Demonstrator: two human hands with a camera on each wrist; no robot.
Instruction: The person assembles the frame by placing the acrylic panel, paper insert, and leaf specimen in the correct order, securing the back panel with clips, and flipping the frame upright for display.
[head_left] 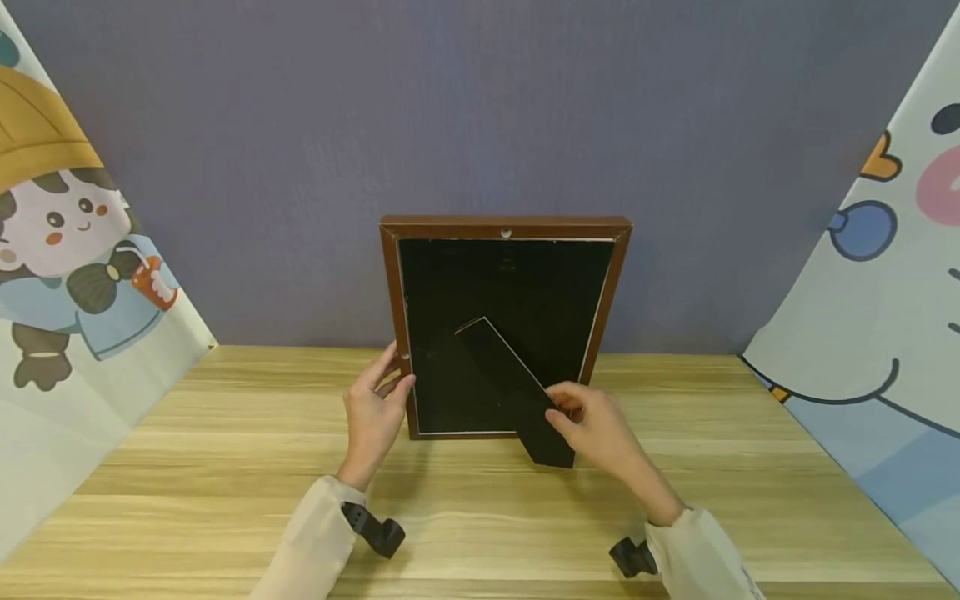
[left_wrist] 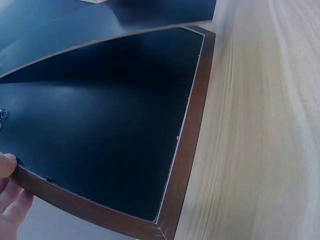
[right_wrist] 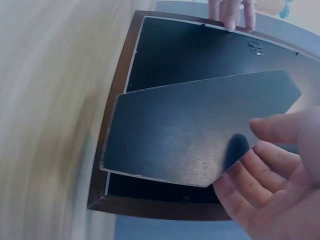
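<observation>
A brown-edged picture frame point(head_left: 619, 275) stands on the table with its black back panel point(head_left: 480, 275) facing me. An easel stand point(head_left: 502, 375) is hinged to the panel and slants down to the right, its lower end swung out from the back. My left hand point(head_left: 375, 412) grips the frame's left edge, thumb on the back and fingers passing behind; they also show in the left wrist view. At the stand's right edge is my right hand point(head_left: 596, 425). In the right wrist view its curled fingers point(right_wrist: 250, 185) meet that edge, and the thumb overlaps the stand's face.
The wood-grain table point(head_left: 225, 467) extends on both sides of the frame. Behind rises a grey-purple wall point(head_left: 300, 167). Cartoon-printed panels flank it at the left point(head_left: 82, 250) and right point(head_left: 885, 292). A small metal hanger point(right_wrist: 256, 48) is fixed to the back panel.
</observation>
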